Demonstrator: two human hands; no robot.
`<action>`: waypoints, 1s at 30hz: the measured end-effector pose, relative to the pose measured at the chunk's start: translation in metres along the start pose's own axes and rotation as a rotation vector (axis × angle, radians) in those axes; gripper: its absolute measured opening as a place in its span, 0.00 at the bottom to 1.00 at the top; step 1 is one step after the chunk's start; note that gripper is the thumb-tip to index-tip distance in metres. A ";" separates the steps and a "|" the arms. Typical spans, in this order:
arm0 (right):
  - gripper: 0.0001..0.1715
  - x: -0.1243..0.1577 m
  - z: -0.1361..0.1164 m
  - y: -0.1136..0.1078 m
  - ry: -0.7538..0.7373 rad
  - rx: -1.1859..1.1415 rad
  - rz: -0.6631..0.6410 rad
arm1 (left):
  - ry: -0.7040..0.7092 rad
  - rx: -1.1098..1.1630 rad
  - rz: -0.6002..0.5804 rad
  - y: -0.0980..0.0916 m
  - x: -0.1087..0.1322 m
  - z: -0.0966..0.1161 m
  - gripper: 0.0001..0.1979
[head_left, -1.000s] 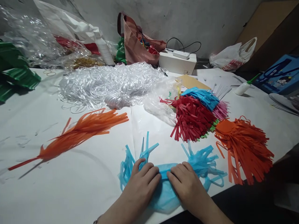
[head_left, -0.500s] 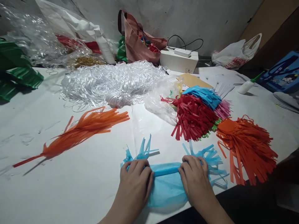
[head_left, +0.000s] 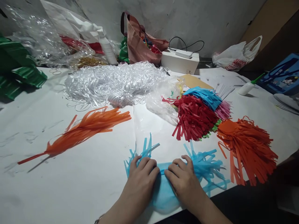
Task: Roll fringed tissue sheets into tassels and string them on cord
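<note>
Light blue tissue paper (head_left: 164, 197), cut into fringe at both ends, lies at the table's front edge. Across its middle runs a narrow rolled or folded band, partly under my fingers. My left hand (head_left: 143, 174) presses curled fingers onto the left part of this band. From the right, my right hand (head_left: 181, 174) grips the band too, its thumb close to the left one. Blue strips fan out beyond both hands. An orange tissue tassel (head_left: 79, 132) with a twisted end lies to the left. On the right sits a pile of orange tassels (head_left: 247, 152).
Red tassels (head_left: 196, 115) and blue tassels (head_left: 204, 97) are heaped behind my right hand. A mass of shiny white ribbon (head_left: 116, 82) spreads across the back. Farther right stand a glue bottle (head_left: 247, 88) and a blue bag (head_left: 282, 74). A pink bag (head_left: 137, 43) leans near the wall.
My hands have come closer together along the band, the right one moving left and the left one slightly right. Less of the band shows between them.
</note>
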State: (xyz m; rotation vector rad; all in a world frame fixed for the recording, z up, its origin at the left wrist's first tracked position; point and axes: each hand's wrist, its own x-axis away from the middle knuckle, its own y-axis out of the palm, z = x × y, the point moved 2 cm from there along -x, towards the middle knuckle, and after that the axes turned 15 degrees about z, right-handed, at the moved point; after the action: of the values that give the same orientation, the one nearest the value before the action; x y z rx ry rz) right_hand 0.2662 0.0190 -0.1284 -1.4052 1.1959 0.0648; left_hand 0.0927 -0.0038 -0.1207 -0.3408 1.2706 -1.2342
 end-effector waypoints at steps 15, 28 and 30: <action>0.11 0.006 0.008 0.010 -0.022 0.077 -0.062 | -0.022 0.116 0.029 0.003 0.004 -0.012 0.12; 0.12 0.010 0.021 -0.020 0.374 0.023 0.073 | -0.098 -0.202 -0.174 0.001 -0.014 0.007 0.09; 0.12 0.009 0.019 -0.018 0.423 0.036 0.093 | -0.083 -0.248 -0.174 0.002 -0.017 0.007 0.08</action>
State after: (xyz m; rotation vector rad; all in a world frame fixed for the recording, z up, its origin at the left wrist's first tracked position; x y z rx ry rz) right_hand 0.2933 0.0237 -0.1265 -1.3697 1.6019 -0.1980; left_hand 0.1024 0.0086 -0.1108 -0.6880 1.3457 -1.1961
